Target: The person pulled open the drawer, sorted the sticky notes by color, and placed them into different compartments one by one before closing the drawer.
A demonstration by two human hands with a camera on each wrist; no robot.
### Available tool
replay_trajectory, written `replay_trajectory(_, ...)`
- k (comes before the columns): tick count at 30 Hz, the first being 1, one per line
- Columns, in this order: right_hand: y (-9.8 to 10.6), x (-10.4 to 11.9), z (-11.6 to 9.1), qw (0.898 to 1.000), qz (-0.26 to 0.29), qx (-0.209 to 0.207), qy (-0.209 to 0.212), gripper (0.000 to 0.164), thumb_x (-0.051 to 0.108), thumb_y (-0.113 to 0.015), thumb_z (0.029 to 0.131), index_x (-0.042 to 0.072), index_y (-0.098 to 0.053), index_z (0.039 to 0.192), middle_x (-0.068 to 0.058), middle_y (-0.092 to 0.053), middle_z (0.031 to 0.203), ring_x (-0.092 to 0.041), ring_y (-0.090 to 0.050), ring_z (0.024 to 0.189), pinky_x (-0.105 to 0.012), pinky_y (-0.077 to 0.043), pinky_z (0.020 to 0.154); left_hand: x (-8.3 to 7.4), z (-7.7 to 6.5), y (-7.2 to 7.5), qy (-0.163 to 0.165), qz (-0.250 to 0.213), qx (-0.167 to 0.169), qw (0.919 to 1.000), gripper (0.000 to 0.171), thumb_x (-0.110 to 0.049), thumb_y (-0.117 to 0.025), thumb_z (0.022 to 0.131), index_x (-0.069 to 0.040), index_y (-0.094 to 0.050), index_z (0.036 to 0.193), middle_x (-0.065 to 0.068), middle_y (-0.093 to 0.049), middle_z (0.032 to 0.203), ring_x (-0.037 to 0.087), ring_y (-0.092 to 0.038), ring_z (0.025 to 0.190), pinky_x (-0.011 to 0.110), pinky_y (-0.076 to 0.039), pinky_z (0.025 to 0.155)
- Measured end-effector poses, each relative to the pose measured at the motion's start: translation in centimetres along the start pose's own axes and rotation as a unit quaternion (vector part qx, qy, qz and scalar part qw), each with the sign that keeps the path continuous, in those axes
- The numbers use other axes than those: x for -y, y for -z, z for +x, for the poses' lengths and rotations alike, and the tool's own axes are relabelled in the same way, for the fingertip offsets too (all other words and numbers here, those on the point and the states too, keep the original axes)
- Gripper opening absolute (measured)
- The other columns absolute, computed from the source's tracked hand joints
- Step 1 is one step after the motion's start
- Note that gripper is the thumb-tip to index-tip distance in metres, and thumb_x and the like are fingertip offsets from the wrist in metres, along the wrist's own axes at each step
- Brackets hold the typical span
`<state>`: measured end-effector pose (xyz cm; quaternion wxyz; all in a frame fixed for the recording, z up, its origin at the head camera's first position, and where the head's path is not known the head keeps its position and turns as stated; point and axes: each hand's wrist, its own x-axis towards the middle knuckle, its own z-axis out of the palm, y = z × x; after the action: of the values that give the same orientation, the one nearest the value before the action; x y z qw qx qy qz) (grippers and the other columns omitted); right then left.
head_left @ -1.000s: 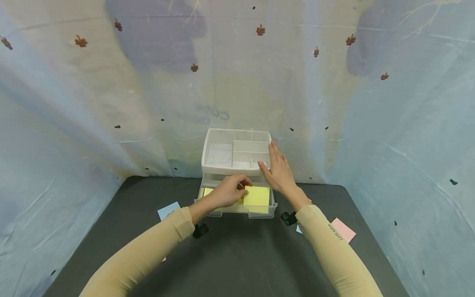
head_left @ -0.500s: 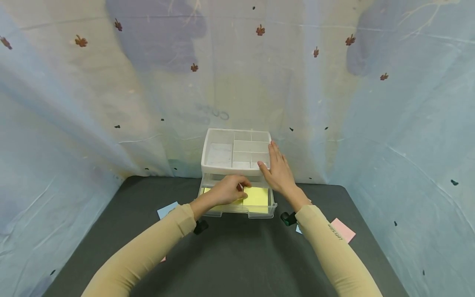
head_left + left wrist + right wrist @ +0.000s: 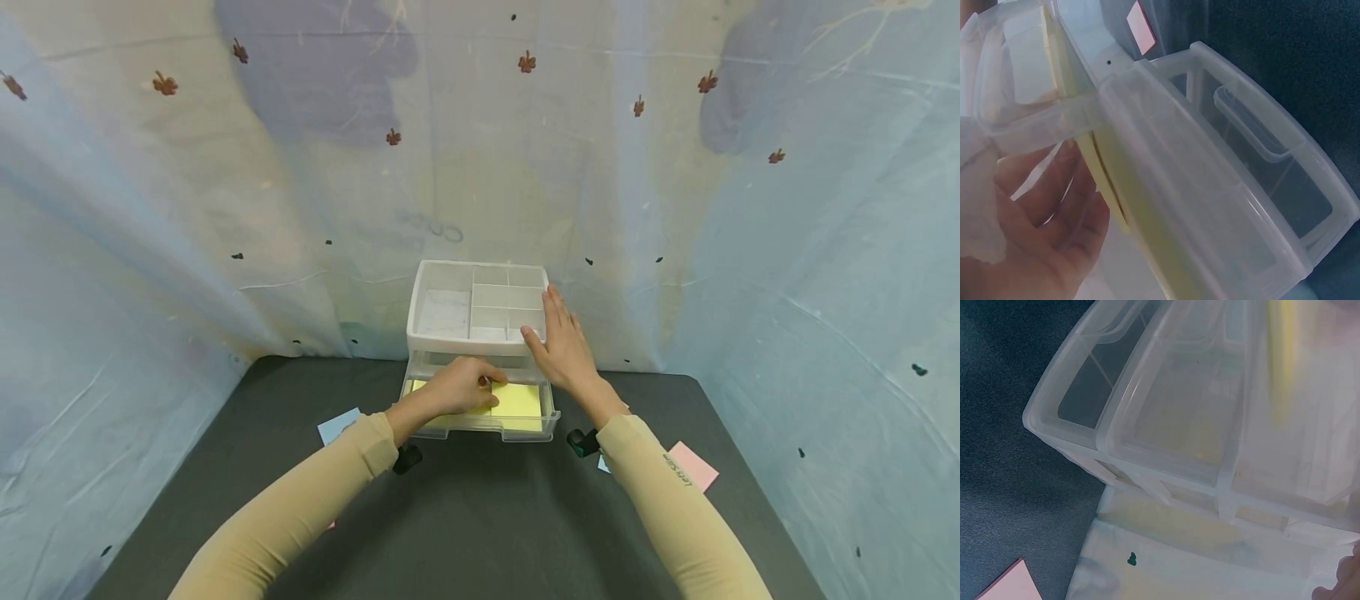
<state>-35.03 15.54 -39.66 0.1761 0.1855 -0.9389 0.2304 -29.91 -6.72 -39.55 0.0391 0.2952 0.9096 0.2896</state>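
A white plastic drawer organizer [image 3: 442, 343] with a divided top tray stands at the back of the table. Its clear drawer [image 3: 480, 423] is pulled out toward me. My left hand [image 3: 457, 385] reaches into that drawer and pinches the left edge of a yellow sticky-note pad [image 3: 517, 404] between thumb and fingers. More yellow paper [image 3: 418, 385] lies in the drawer's left part, partly covered by the hand. In the left wrist view, the fingertips meet the yellow pad [image 3: 1107, 178] seen edge-on. My right hand [image 3: 566, 346], fingers straight, rests against the organizer's right side.
Blue paper [image 3: 337, 425] lies on the dark table [image 3: 480, 517] left of the drawer. A pink sticky-note pad [image 3: 693, 465] is at the right, partly behind the right sleeve. A printed curtain [image 3: 480, 167] hangs behind and on both sides.
The yellow pad has gone down lower into the drawer, with the left hand following it slightly. The right hand has stayed in place.
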Motion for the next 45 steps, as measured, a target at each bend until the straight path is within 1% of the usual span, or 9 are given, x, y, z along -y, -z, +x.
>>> replay_trajectory(4, 0.0, 0.0, 0.0, 1.000, 0.000, 0.000, 0.001, 0.080, 0.048, -0.042, 0.110, 0.003, -0.009, 0.167, -0.012, -0.004, 0.175, -0.032, -0.011, 0.160, -0.060, -0.016, 0.127, 0.0, -0.1, 0.1, 0.003, -0.009, 0.000, 1.0000, 0.032, -0.007, -0.079, 0.092, -0.007, -0.077, 0.124, 0.008, -0.075, 0.120, 0.022, -0.071, 0.103, 0.038, -0.060, 0.088)
replay_trajectory(12, 0.2, 0.2, -0.1, 1.000, 0.000, 0.001, 0.000, 0.079, 0.048, -0.041, 0.111, 0.003, -0.008, 0.167, -0.012, -0.004, 0.175, -0.031, -0.011, 0.160, -0.060, -0.016, 0.127, 0.1, -0.4, 0.3, -0.001, -0.010, -0.003, 0.9999, 0.034, -0.008, -0.081, 0.090, -0.006, -0.077, 0.124, 0.009, -0.076, 0.119, 0.026, -0.072, 0.109, 0.043, -0.060, 0.093)
replay_trajectory(16, 0.2, 0.1, -0.1, 1.000, 0.003, 0.003, -0.002, 0.079, 0.048, -0.041, 0.111, 0.003, -0.008, 0.167, -0.011, -0.003, 0.175, -0.031, -0.010, 0.160, -0.060, -0.015, 0.127, 0.4, -0.6, 0.3, -0.001, -0.017, -0.008, 0.9998, 0.032, -0.011, -0.075, 0.095, -0.005, -0.075, 0.127, 0.008, -0.075, 0.122, 0.027, -0.071, 0.109, 0.042, -0.061, 0.091)
replay_trajectory(20, 0.1, 0.1, -0.1, 1.000, 0.010, 0.007, -0.004, 0.080, 0.048, -0.042, 0.111, 0.003, -0.007, 0.167, -0.011, -0.002, 0.175, -0.032, -0.010, 0.160, -0.059, -0.012, 0.128, 0.5, -0.8, 0.3, 0.000, -0.023, -0.015, 0.9996, 0.032, -0.020, -0.070, 0.102, -0.007, -0.073, 0.131, 0.006, -0.073, 0.128, 0.025, -0.069, 0.109, 0.040, -0.060, 0.089)
replay_trajectory(24, 0.1, 0.0, -0.2, 1.000, 0.008, 0.008, -0.005, 0.079, 0.049, -0.040, 0.111, 0.004, -0.006, 0.168, -0.011, -0.001, 0.175, -0.031, -0.010, 0.160, -0.059, -0.012, 0.128, 0.3, -1.4, 0.6, -0.001, -0.038, -0.032, 0.9987, 0.033, -0.026, -0.067, 0.105, -0.011, -0.071, 0.134, 0.004, -0.071, 0.130, 0.024, -0.067, 0.113, 0.041, -0.059, 0.091)
replay_trajectory(31, 0.1, 0.2, -0.1, 1.000, 0.002, 0.010, -0.009, 0.080, 0.050, -0.039, 0.111, 0.005, -0.005, 0.168, -0.009, 0.000, 0.176, -0.030, -0.009, 0.161, -0.057, -0.011, 0.129, -0.6, -3.0, 1.1, -0.013, -0.073, -0.076, 0.9943, 0.034, -0.027, -0.066, 0.105, -0.016, -0.068, 0.137, 0.001, -0.069, 0.132, 0.021, -0.066, 0.114, 0.042, -0.058, 0.092)
replay_trajectory(35, 0.1, 0.2, -0.1, 1.000, 0.003, 0.008, -0.008, 0.081, 0.051, -0.040, 0.110, 0.005, -0.006, 0.168, -0.009, -0.001, 0.176, -0.030, -0.009, 0.161, -0.057, -0.011, 0.129, -1.3, -4.4, 1.3, -0.021, -0.109, -0.106, 0.9882, 0.033, -0.027, -0.065, 0.105, -0.017, -0.067, 0.137, 0.000, -0.067, 0.133, 0.018, -0.065, 0.111, 0.041, -0.058, 0.088)
replay_trajectory(39, 0.0, 0.2, -0.1, 1.000, 0.003, 0.007, -0.005, 0.081, 0.051, -0.040, 0.110, 0.005, -0.005, 0.168, -0.009, -0.001, 0.176, -0.030, -0.009, 0.161, -0.058, -0.012, 0.129, -1.9, -5.8, 1.8, -0.023, -0.157, -0.147, 0.9763, 0.034, -0.028, -0.066, 0.105, -0.017, -0.067, 0.137, -0.002, -0.068, 0.130, 0.015, -0.065, 0.106, 0.038, -0.055, 0.082)
replay_trajectory(45, 0.1, 0.2, -0.2, 1.000, 0.002, 0.002, -0.001, 0.080, 0.050, -0.040, 0.111, 0.003, -0.007, 0.167, -0.011, -0.002, 0.175, -0.032, -0.011, 0.160, -0.060, -0.015, 0.127, -2.4, -7.7, 2.3, -0.034, -0.222, -0.191, 0.9556, 0.032, -0.027, -0.067, 0.104, -0.016, -0.068, 0.134, 0.001, -0.069, 0.128, 0.019, -0.066, 0.110, 0.040, -0.055, 0.089)
